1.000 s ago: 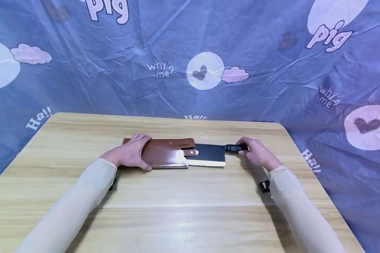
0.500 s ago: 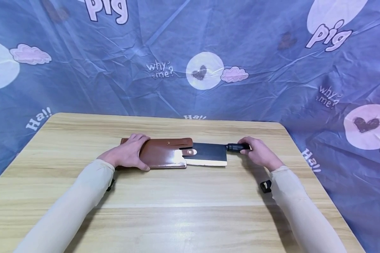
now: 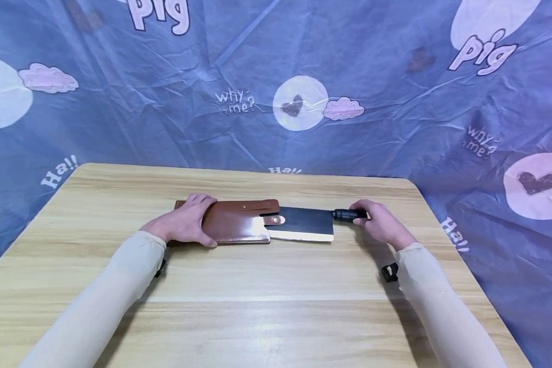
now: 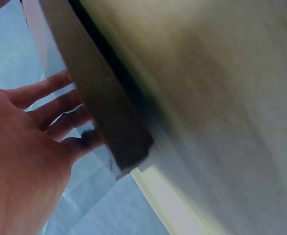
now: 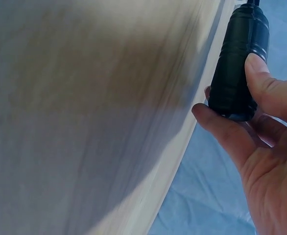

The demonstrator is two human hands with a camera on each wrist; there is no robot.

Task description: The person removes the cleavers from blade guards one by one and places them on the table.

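A brown leather knife sheath lies across the table, its stitched edge towards me. My left hand spans its left end and grips it, thumb at the near edge and fingers over the far one. In the left wrist view the sheath appears edge-on with the fingertips against it. A cleaver with a dark blade and bright cutting edge sticks out of the sheath's right end; the rest of the blade is hidden inside. The end of its black ribbed handle is pinched by my right hand.
The light wooden table ends at a far edge just beyond the hands. Behind it hangs a blue printed cloth. A snap strap sits at the sheath's mouth, beside the blade. Black wrist gear hangs under the right sleeve.
My right hand has moved slightly right with the cleaver, so more of its blade shows. The sheath and my left hand have shifted a little left.
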